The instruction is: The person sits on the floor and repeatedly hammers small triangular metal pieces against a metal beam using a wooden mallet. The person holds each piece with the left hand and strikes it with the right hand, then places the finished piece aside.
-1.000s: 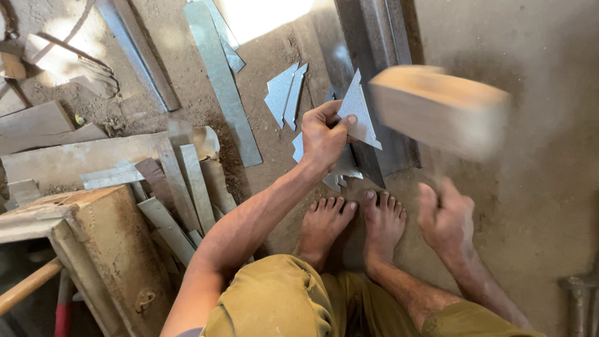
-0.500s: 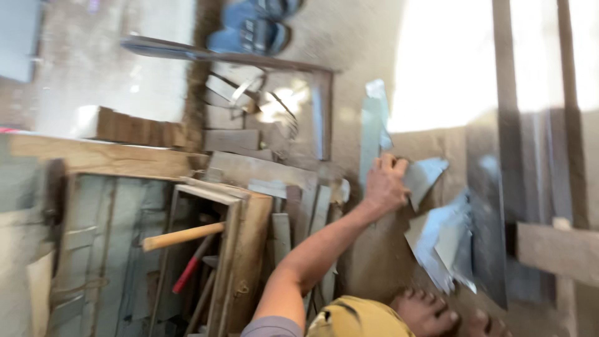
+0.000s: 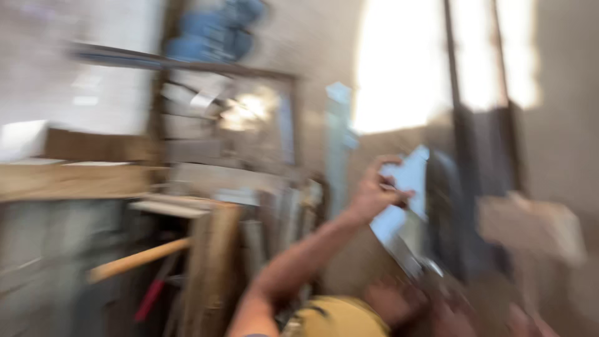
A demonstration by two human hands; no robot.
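The picture is very blurry. In the middle right of the frame, the left hand [image 3: 374, 193] is closed around a thin pale metal sheet [image 3: 405, 187]. The right hand cannot be seen. A wooden handle [image 3: 137, 260] sticks out at lower left

One hand [image 3: 374, 193], one pale metal sheet [image 3: 409, 178], one wooden handle [image 3: 137, 260]; rest blurred.

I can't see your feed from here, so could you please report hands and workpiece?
Left hand gripping pale flat sheet-metal piece. Right hand out of view; blurred wooden block at right. Picture heavily blurred; nothing visibly in the way.
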